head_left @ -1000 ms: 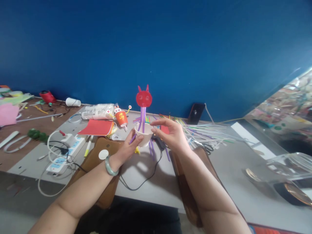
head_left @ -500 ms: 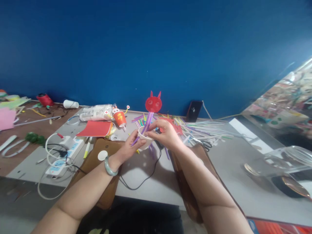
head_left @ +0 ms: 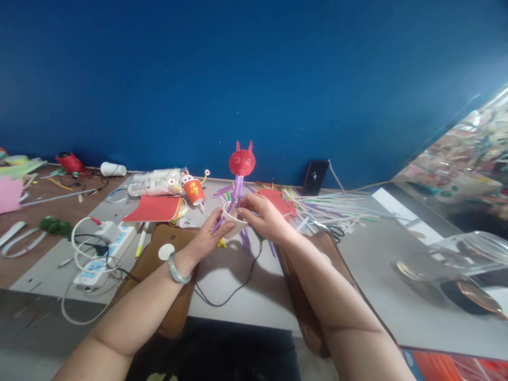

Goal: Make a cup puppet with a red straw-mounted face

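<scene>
Above the table, my left hand [head_left: 214, 230] is closed round the side of a white paper cup [head_left: 235, 228]. Purple straws [head_left: 238, 190] rise out of the cup and carry a red paper head [head_left: 242, 162] with two pointed ears at the top. Another purple straw pokes out by my left fingers. My right hand [head_left: 262, 216] has its fingers pinched at the cup's rim beside the straws; its fingertips partly cover what they grip. More purple straws hang below the cup.
Loose straws [head_left: 337, 209], scissors [head_left: 335, 231] and red paper [head_left: 278, 201] lie behind on the right. To the left are a decorated red cup [head_left: 193, 191], red sheets [head_left: 153, 209], bagged paper cups [head_left: 156, 182] and a power strip [head_left: 107, 256]. A clear jar [head_left: 456, 256] lies far right.
The red head has tilted and shifted slightly left and up with its straws. My right fingers have moved a little left at the cup's rim, and the left hand still holds the cup.
</scene>
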The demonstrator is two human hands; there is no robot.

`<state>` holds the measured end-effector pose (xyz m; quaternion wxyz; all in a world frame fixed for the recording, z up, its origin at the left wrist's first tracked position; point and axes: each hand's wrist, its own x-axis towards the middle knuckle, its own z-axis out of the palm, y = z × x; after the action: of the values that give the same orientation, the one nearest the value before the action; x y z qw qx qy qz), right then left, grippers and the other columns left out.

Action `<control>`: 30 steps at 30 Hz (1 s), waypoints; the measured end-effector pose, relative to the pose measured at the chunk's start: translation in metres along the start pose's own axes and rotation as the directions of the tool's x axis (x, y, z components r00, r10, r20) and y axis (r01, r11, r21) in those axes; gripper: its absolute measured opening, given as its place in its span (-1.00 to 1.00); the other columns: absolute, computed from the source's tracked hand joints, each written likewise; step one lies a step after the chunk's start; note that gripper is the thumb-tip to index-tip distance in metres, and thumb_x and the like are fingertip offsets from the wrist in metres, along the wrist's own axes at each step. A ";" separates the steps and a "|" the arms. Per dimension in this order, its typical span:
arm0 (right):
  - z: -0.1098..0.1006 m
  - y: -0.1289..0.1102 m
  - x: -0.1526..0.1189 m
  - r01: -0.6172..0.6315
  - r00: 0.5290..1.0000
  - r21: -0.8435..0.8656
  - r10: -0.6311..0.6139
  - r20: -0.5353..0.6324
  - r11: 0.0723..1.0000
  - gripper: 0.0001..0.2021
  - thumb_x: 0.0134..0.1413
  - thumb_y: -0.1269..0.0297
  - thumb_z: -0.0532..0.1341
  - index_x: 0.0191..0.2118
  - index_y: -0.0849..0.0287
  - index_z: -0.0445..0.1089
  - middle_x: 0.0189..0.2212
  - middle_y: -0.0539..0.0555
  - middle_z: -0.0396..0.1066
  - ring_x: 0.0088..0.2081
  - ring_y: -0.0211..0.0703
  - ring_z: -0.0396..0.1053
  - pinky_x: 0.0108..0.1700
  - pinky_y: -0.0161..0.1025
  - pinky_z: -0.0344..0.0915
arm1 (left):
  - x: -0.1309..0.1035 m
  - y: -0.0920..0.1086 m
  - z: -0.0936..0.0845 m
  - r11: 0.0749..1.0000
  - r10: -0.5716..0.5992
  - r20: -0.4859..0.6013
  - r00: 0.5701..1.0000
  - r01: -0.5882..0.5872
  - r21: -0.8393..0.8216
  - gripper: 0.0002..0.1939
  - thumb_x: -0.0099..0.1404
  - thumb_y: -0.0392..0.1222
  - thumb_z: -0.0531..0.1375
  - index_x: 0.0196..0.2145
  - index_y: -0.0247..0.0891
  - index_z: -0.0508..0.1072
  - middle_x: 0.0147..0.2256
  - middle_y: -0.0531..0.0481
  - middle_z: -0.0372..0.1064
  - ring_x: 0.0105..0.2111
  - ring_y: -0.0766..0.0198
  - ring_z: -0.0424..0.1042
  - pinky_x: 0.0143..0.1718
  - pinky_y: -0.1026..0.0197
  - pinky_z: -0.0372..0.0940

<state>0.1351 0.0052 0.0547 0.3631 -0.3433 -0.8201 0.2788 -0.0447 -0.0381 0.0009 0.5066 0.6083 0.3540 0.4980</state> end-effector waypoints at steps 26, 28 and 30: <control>-0.004 -0.002 0.000 -0.085 0.987 0.021 0.087 -0.136 0.996 -0.92 0.03 0.30 0.31 -0.35 0.19 0.51 -0.44 0.05 0.54 -0.37 -0.16 0.49 -0.25 -0.21 0.37 | 0.004 -0.005 -0.004 0.993 0.096 -0.018 0.995 -0.094 0.073 -0.50 0.34 0.08 0.20 0.11 -0.23 0.29 0.04 -0.19 0.39 0.13 -0.01 0.33 0.15 -0.06 0.25; -0.004 -0.004 0.001 -0.068 0.989 0.004 0.068 -0.130 0.998 -0.92 0.05 0.30 0.30 -0.35 0.17 0.53 -0.44 0.05 0.56 -0.38 -0.16 0.49 -0.23 -0.20 0.37 | 0.003 -0.003 -0.005 0.994 0.082 -0.015 0.996 -0.081 0.071 -0.51 0.35 0.07 0.18 0.13 -0.24 0.30 0.08 -0.20 0.37 0.15 -0.02 0.32 0.17 -0.06 0.23; -0.003 -0.006 0.001 -0.052 0.991 0.003 0.052 -0.127 0.999 -0.90 0.07 0.29 0.29 -0.31 0.15 0.56 -0.39 0.07 0.58 -0.33 -0.12 0.51 -0.19 -0.18 0.38 | 0.003 -0.002 -0.005 0.997 0.072 -0.014 0.997 -0.071 0.040 -0.52 0.37 0.06 0.16 0.14 -0.22 0.30 0.12 -0.19 0.35 0.17 0.00 0.31 0.21 -0.06 0.20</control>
<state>0.1354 0.0027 0.0611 0.4072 -0.3815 -0.7862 0.2656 -0.0487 -0.0334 -0.0008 0.4734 0.6266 0.3458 0.5135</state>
